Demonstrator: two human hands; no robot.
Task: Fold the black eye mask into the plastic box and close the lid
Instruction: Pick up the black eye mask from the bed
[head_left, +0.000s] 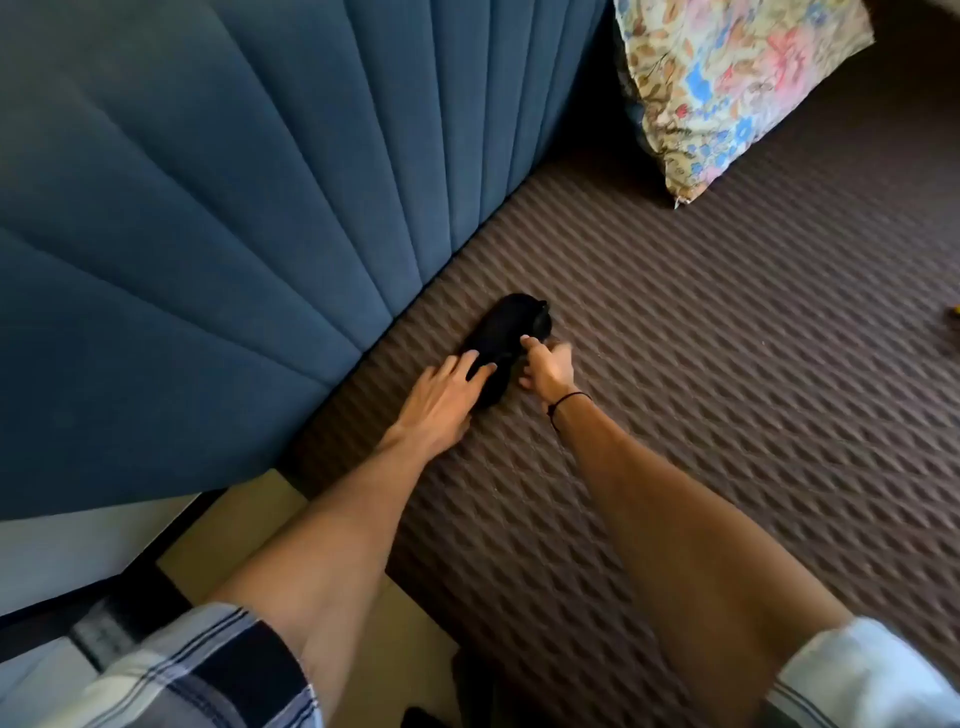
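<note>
The black eye mask (506, 332) lies on the brown quilted bed cover (727, 389), close to the blue headboard. My left hand (441, 397) rests flat with its fingers spread, the fingertips pressing on the mask's near end. My right hand (548, 371) is curled at the mask's right edge, thumb and fingers pinching the black fabric there. A thin black cord circles my right wrist. No plastic box is in view.
A padded blue headboard (234, 234) rises along the left. A floral pillow (727, 83) leans at the top right. A small yellowish object (955, 314) shows at the right edge. Pale floor (234, 540) lies beside the bed, lower left.
</note>
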